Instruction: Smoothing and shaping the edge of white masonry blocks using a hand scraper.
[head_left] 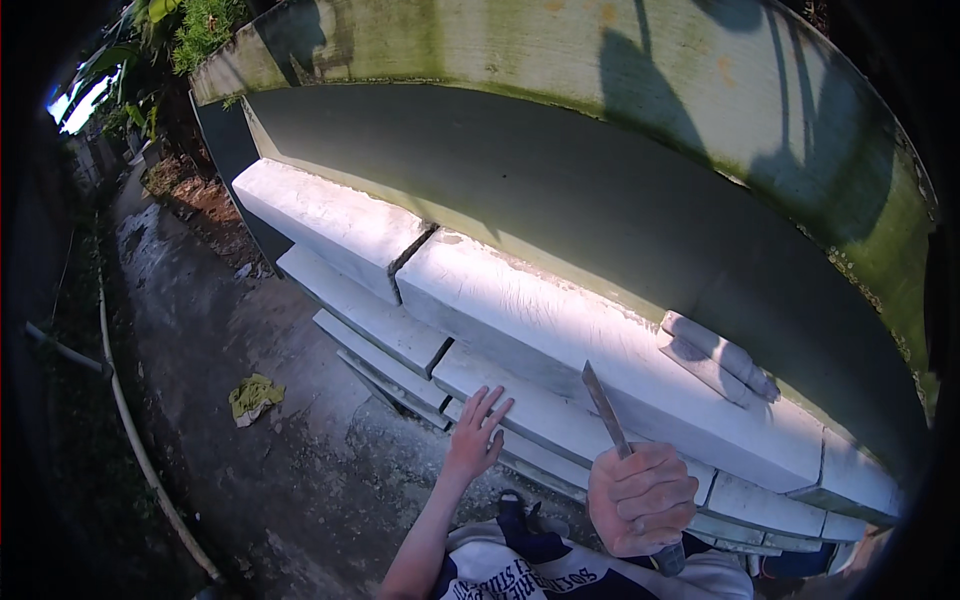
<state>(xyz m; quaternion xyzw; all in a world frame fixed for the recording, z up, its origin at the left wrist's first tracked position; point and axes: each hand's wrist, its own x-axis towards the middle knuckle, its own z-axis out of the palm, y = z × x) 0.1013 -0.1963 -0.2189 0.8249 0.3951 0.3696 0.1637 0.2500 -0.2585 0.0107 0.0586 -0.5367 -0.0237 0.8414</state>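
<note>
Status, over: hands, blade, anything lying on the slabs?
Right hand closed round bladed tool. Left hand open by lower white slab. Pale bundle on top slab.

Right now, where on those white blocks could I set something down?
The top white row has a bare stretch between the dark gap and the grey object, and another left of that gap. It is crowded in front: the left hand spreads by a lower row, the right hand grips a bladed tool.

Handle (669, 557) of blade (607, 408) mostly hidden inside right grip (643, 497); left forearm (430, 535), shirt (500, 562) cut off by lower edge.
</note>
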